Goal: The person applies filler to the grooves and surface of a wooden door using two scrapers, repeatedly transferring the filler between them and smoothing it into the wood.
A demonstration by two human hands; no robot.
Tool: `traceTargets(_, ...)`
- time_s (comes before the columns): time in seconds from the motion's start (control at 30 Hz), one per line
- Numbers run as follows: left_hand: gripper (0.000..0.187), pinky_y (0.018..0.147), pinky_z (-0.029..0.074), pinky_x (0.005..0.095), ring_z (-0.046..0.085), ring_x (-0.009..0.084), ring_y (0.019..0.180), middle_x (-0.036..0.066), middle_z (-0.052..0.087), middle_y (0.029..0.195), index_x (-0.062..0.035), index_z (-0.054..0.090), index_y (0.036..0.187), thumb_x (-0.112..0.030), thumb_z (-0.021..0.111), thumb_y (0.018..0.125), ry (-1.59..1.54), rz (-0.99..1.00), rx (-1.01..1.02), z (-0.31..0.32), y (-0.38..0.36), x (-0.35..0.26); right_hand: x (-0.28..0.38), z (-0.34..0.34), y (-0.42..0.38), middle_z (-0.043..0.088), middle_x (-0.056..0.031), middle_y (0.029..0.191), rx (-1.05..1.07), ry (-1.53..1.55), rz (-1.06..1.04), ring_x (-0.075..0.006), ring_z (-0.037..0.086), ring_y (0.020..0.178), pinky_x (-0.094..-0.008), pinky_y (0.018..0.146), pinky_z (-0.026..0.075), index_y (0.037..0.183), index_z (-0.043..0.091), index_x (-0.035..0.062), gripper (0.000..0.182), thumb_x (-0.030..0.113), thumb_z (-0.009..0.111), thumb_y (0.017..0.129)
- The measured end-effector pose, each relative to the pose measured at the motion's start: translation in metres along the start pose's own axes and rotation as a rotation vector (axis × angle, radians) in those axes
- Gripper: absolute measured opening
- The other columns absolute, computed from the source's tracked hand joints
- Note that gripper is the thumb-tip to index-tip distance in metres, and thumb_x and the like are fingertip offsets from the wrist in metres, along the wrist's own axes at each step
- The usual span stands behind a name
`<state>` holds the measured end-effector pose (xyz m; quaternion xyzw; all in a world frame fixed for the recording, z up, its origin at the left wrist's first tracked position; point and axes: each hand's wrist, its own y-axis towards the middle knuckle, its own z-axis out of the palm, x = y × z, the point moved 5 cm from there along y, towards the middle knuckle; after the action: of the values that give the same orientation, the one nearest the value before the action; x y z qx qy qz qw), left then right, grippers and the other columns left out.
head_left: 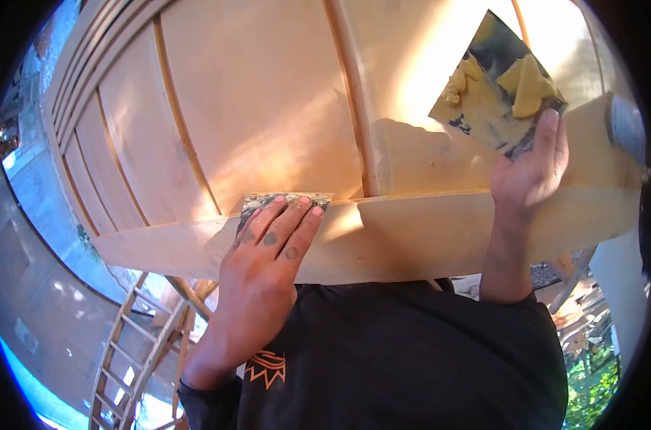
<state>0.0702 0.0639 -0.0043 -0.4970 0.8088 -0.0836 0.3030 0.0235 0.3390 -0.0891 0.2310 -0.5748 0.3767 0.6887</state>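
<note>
My left hand (268, 247) lies flat, fingers spread, pressing a small putty-smeared scraper blade (286, 201) against the pale wooden rail (411, 233) of a large panelled wood piece (261, 100). My right hand (530, 168) holds up a flat metal plate (494, 89) by its lower corner, with the thumb on its edge. Lumps of yellow filler (528, 86) sit on the plate. The plate hovers in front of the sunlit upper right part of the panel, apart from the scraper.
Thin wooden strips (182, 129) divide the panel, and a curved rib (358, 107) runs down its middle. A wooden ladder-like frame (128, 351) shows at the lower left. A grey cylinder (626, 129) sits at the right edge. Greenery (591, 380) lies at the lower right. My black shirt (411, 358) fills the bottom.
</note>
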Motion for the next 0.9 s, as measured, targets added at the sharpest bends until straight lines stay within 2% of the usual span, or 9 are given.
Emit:
traceTargets(0.23, 0.047, 0.102, 0.036, 0.0477, 0.048, 0.0346, 0.12, 0.011, 0.052, 0.131, -0.0042, 0.056, 0.125, -0.006, 0.054, 0.077, 0.02, -0.053, 0.118, 0.017, 0.015, -0.013, -0.006, 0.002, 0.008, 0.057, -0.0124, 0.101, -0.137, -0.236, -0.085, -0.015, 0.055, 0.093, -0.0266, 0.079, 0.046, 0.105, 0.056, -0.0046, 0.035, 0.027, 0.041, 0.099)
traceTargets(0.27, 0.047, 0.102, 0.035, 0.0482, 0.048, 0.0352, 0.12, 0.011, 0.051, 0.131, -0.0043, 0.056, 0.125, -0.007, 0.055, 0.078, 0.036, -0.054, 0.143, 0.02, 0.017, -0.015, -0.003, 0.0, 0.008, 0.058, -0.0133, 0.102, -0.052, -0.437, -0.146, -0.0177, 0.055, 0.094, -0.0278, 0.082, 0.045, 0.107, 0.055, -0.005, 0.038, 0.029, 0.038, 0.1)
traceTargets(0.4, 0.048, 0.103, 0.034, 0.0492, 0.046, 0.0365, 0.121, 0.012, 0.048, 0.135, -0.0036, 0.054, 0.126, -0.01, 0.055, 0.079, -0.004, -0.045, 0.282, 0.026, 0.021, -0.019, -0.001, -0.013, 0.007, 0.057, -0.0169, 0.112, -0.152, -0.384, -0.095, -0.0221, 0.055, 0.104, -0.0324, 0.091, 0.044, 0.112, 0.054, -0.0072, 0.041, 0.028, 0.037, 0.1)
traceTargets(0.43, 0.048, 0.103, 0.035, 0.049, 0.046, 0.0365, 0.121, 0.012, 0.047, 0.135, -0.0033, 0.054, 0.126, -0.01, 0.055, 0.078, -0.033, -0.042, 0.315, 0.024, 0.023, -0.019, 0.007, -0.026, 0.006, 0.056, -0.02, 0.113, -0.072, -0.665, -0.336, -0.0258, 0.056, 0.104, -0.0351, 0.09, 0.046, 0.116, 0.051, -0.0092, 0.035, 0.019, 0.044, 0.096)
traceTargets(0.47, 0.053, 0.102, 0.036, 0.0481, 0.046, 0.0365, 0.122, 0.012, 0.048, 0.133, -0.0031, 0.053, 0.126, -0.003, 0.056, 0.072, -0.073, -0.059, 0.335, 0.021, 0.027, -0.018, 0.007, -0.051, 0.004, 0.054, -0.0231, 0.114, 0.018, -0.936, -0.585, -0.0294, 0.057, 0.103, -0.0378, 0.089, 0.048, 0.12, 0.048, -0.0113, 0.036, 0.01, 0.052, 0.091)
traceTargets(0.53, 0.066, 0.101, 0.039, 0.0462, 0.045, 0.0363, 0.123, 0.013, 0.051, 0.13, -0.0027, 0.053, 0.125, 0.01, 0.057, 0.06, -0.154, -0.093, 0.366, 0.016, 0.036, -0.017, 0.001, -0.051, 0.001, 0.053, -0.0247, 0.116, 0.111, -1.196, -0.839, -0.0306, 0.057, 0.104, -0.0391, 0.09, 0.049, 0.124, 0.046, -0.0125, 0.039, 0.006, 0.054, 0.09)
traceTargets(0.67, 0.069, 0.098, 0.043, 0.0436, 0.049, 0.0364, 0.119, 0.014, 0.053, 0.127, -0.0018, 0.053, 0.122, 0.014, 0.056, 0.055, -0.269, -0.085, 0.382, 0.009, 0.046, -0.012, 0.003, -0.038, -0.005, 0.056, -0.0198, 0.118, 0.1, -1.224, -0.833, -0.0233, 0.055, 0.107, -0.0349, 0.095, 0.046, 0.122, 0.049, -0.0098, 0.042, 0.024, 0.036, 0.101)
traceTargets(0.8, 0.064, 0.093, 0.046, 0.0426, 0.054, 0.0365, 0.113, 0.016, 0.057, 0.12, -0.0002, 0.056, 0.117, 0.015, 0.056, 0.055, -0.345, -0.082, 0.4, 0.004, 0.057, -0.011, 0.004, -0.025, -0.005, 0.056, -0.0188, 0.116, 0.078, -1.31, -0.907, -0.0229, 0.057, 0.105, -0.0342, 0.095, 0.046, 0.12, 0.049, -0.0088, 0.042, 0.026, 0.035, 0.101)
traceTargets(0.9, 0.057, 0.089, 0.048, 0.0414, 0.056, 0.0363, 0.108, 0.017, 0.058, 0.116, 0.0012, 0.057, 0.113, 0.014, 0.056, 0.057, -0.393, -0.083, 0.457, 0.003, 0.066, -0.008, 0.005, -0.027, 0.001, 0.056, -0.0178, 0.116, -0.016, -0.945, -0.539, -0.0225, 0.057, 0.105, -0.0337, 0.095, 0.045, 0.119, 0.049, -0.0081, 0.042, 0.028, 0.036, 0.101)
